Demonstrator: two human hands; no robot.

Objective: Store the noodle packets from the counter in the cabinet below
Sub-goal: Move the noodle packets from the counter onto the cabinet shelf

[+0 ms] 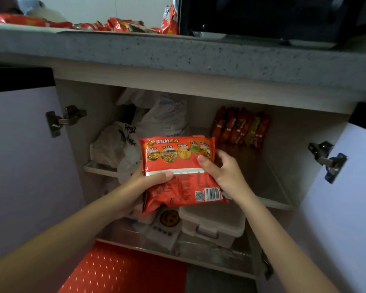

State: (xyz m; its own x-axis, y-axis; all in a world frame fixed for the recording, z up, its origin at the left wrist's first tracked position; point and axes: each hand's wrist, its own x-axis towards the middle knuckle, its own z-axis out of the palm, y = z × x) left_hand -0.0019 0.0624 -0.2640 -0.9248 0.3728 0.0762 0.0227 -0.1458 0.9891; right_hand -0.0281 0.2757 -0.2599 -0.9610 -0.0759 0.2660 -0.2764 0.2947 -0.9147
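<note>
I hold a red noodle packet (178,166) in front of the open cabinet, its back side with barcode facing me. A second packet edge shows behind it. My left hand (148,182) grips its left edge, thumb across the white seam. My right hand (222,170) grips the right edge, thumb on the front. Several red noodle packets (241,127) stand upright in a row at the back right of the upper shelf (270,178). More red packets (123,24) lie on the grey counter (178,53) above.
Both cabinet doors (23,157) stand open. Plastic bags (135,132) fill the shelf's left side. Below sit a lidded clear container (213,223) and a box with a smiley face (169,216). A black appliance (273,17) stands on the counter. A red mat (125,271) covers the floor.
</note>
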